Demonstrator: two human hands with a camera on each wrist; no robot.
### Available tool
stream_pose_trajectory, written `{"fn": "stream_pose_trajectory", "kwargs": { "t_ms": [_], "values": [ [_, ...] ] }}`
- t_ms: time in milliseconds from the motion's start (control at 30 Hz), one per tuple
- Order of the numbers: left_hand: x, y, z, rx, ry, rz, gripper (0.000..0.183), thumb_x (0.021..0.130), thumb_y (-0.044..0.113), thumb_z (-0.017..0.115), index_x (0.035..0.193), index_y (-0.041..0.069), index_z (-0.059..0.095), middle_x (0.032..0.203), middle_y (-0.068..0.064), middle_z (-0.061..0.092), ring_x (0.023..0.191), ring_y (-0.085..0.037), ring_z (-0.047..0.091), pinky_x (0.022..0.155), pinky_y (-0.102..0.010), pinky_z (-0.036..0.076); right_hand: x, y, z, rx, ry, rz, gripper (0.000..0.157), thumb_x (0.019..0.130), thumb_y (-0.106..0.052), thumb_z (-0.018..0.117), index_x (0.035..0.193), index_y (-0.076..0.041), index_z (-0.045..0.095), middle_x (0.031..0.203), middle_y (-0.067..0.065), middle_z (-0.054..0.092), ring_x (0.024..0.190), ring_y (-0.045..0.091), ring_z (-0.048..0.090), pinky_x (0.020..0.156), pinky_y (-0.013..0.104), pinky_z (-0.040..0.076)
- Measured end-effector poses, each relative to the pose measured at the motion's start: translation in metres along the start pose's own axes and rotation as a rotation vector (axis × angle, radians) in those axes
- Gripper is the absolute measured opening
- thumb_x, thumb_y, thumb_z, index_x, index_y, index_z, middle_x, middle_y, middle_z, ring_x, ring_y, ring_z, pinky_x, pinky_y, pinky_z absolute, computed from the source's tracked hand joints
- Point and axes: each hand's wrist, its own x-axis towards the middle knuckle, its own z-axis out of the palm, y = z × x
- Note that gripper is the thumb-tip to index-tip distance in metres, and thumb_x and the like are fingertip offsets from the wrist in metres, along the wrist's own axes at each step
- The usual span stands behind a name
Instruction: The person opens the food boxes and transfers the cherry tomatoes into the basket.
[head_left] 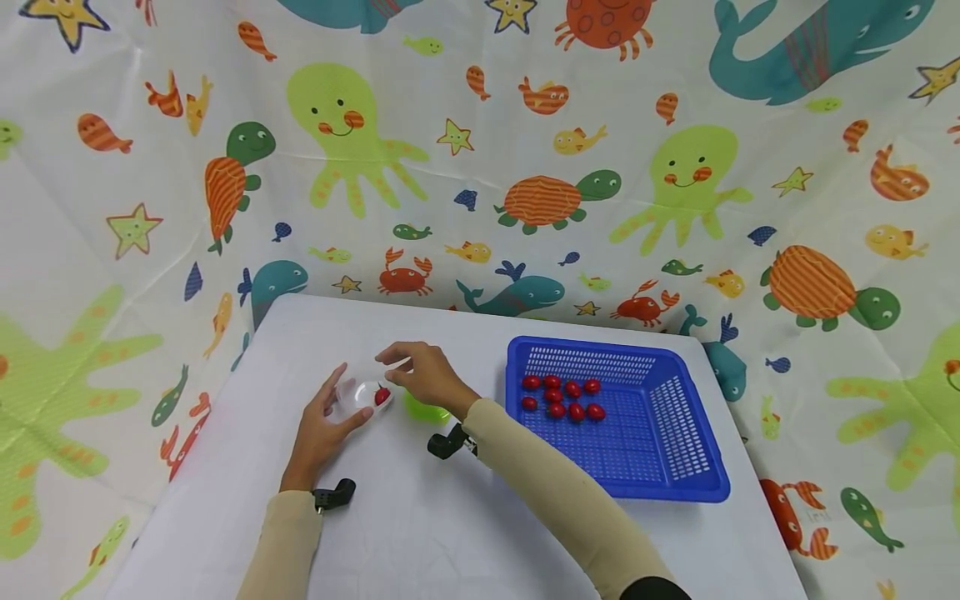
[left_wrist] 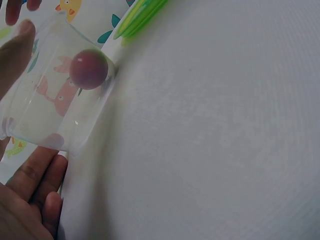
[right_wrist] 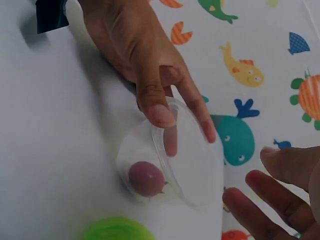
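Note:
My left hand (head_left: 321,435) holds a clear plastic cup (left_wrist: 75,120), its thumb on one side of the rim and fingers on the other. A single cherry tomato (right_wrist: 146,178) lies inside the cup, low against the wall. Just right of the cup, my right hand (head_left: 429,372) hovers with fingers loosely bent and nothing in them. In the right wrist view its thumb and fingertips stand apart, beside the cup's mouth. Partly hidden below the right hand is a bright green round plastic piece (head_left: 424,407).
A blue plastic basket (head_left: 637,450) stands at the right of the white table (head_left: 405,533), with several cherry tomatoes (head_left: 553,396) in its left part. Behind the table hangs a sea-animal printed cloth (head_left: 420,250). Each wrist wears a small black camera (head_left: 335,495).

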Motion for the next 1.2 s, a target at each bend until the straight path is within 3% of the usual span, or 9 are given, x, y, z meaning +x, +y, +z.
{"fn": "stream_pose_trajectory", "kwargs": {
  "t_ms": [300, 433, 600, 667, 800, 967, 1200],
  "values": [
    [-0.001, 0.000, -0.002, -0.011, 0.005, 0.013, 0.097, 0.092, 0.048, 0.083, 0.169, 0.040, 0.025, 0.171, -0.015, 0.040, 0.159, -0.048, 0.031, 0.127, -0.069, 0.030, 0.015, -0.006, 0.028, -0.094, -0.121, 0.077, 0.031, 0.106, -0.017, 0.065, 0.136, -0.025, 0.072, 0.140, -0.003, 0.072, 0.121, 0.019, 0.072, 0.106, 0.036, 0.059],
    [0.000, -0.001, -0.002, -0.027, 0.019, 0.026, 0.097, 0.091, 0.044, 0.084, 0.169, 0.038, 0.027, 0.176, -0.010, 0.031, 0.159, -0.049, 0.031, 0.126, -0.069, 0.030, 0.021, -0.011, 0.039, -0.178, -0.187, 0.052, 0.035, 0.108, -0.013, 0.060, 0.139, -0.026, 0.070, 0.146, -0.004, 0.069, 0.130, 0.018, 0.066, 0.115, 0.041, 0.051],
    [0.000, -0.001, -0.001, -0.023, 0.012, 0.020, 0.097, 0.091, 0.044, 0.084, 0.169, 0.039, 0.026, 0.177, -0.008, 0.027, 0.160, -0.048, 0.030, 0.127, -0.069, 0.030, 0.028, -0.010, 0.045, -0.056, -0.181, 0.059, 0.042, 0.104, -0.002, 0.056, 0.138, -0.023, 0.071, 0.149, -0.002, 0.066, 0.144, 0.021, 0.057, 0.121, 0.046, 0.049],
    [0.000, -0.001, -0.001, -0.011, 0.011, 0.016, 0.097, 0.091, 0.045, 0.084, 0.169, 0.039, 0.026, 0.177, -0.009, 0.027, 0.160, -0.048, 0.030, 0.126, -0.069, 0.031, 0.029, -0.008, 0.047, -0.036, -0.155, 0.072, 0.040, 0.104, -0.003, 0.056, 0.135, -0.024, 0.071, 0.148, -0.002, 0.067, 0.144, 0.022, 0.057, 0.122, 0.048, 0.046],
    [0.001, -0.001, -0.002, -0.014, 0.018, 0.033, 0.096, 0.092, 0.042, 0.084, 0.169, 0.035, 0.029, 0.177, -0.010, 0.029, 0.160, -0.047, 0.031, 0.126, -0.068, 0.031, 0.031, -0.006, 0.049, -0.129, -0.170, 0.063, 0.034, 0.107, -0.009, 0.058, 0.133, -0.026, 0.072, 0.145, -0.004, 0.069, 0.141, 0.020, 0.059, 0.124, 0.052, 0.041],
    [0.002, -0.003, 0.000, -0.018, 0.022, 0.046, 0.094, 0.092, 0.041, 0.084, 0.168, 0.035, 0.030, 0.176, -0.010, 0.030, 0.159, -0.048, 0.032, 0.126, -0.068, 0.032, 0.032, -0.004, 0.054, -0.173, -0.230, 0.019, 0.033, 0.108, -0.012, 0.059, 0.138, -0.023, 0.069, 0.136, -0.004, 0.071, 0.130, 0.014, 0.062, 0.119, 0.042, 0.047],
    [0.001, -0.002, 0.001, 0.000, 0.030, 0.044, 0.096, 0.091, 0.044, 0.085, 0.169, 0.033, 0.030, 0.176, -0.011, 0.029, 0.157, -0.050, 0.034, 0.125, -0.069, 0.033, 0.038, 0.001, 0.069, -0.139, -0.190, 0.061, 0.034, 0.107, -0.012, 0.063, 0.138, -0.023, 0.068, 0.130, -0.007, 0.071, 0.123, 0.009, 0.062, 0.115, 0.040, 0.050]
  ]
}}
